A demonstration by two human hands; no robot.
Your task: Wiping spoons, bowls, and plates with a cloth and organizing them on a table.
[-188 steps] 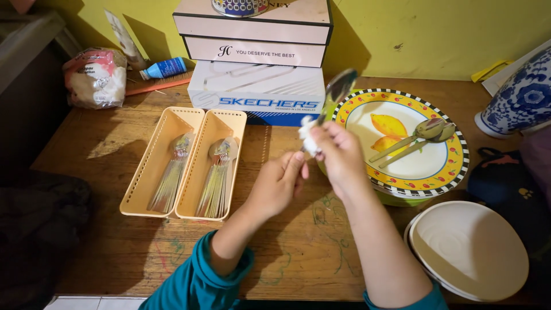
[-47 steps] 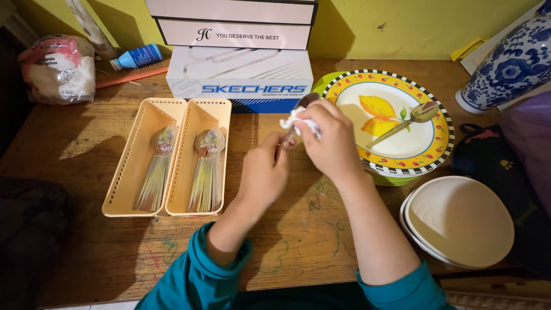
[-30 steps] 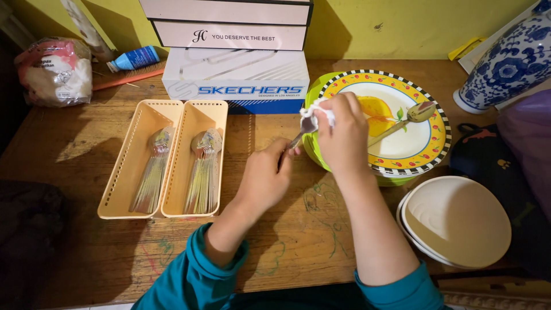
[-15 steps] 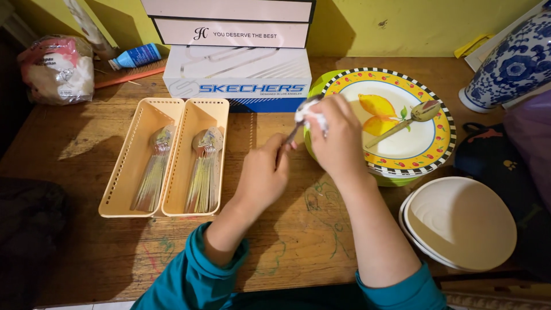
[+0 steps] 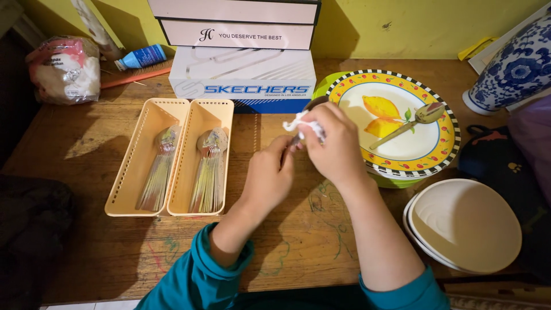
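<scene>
Wooden table [image 5: 92,241] up close, scribbled with crayon. Above it, the left hand [image 5: 267,178] is closed around a spoon [image 5: 302,122] handle while the right hand [image 5: 333,146] pinches a white tissue [image 5: 298,121] against the spoon's upper end. Looks nearly done: two beige trays [image 5: 172,158] already hold stacked spoons, and only one spoon [image 5: 410,121] is left lying on the lemon-painted plate [image 5: 402,86] further back.

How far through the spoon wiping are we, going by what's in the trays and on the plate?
Done: both beige trays hold stacked cutlery. In hand: the left hand holds a spoon by its handle while the right hand rubs it with a white cloth. Left: one spoon on the fruit plate.
</scene>
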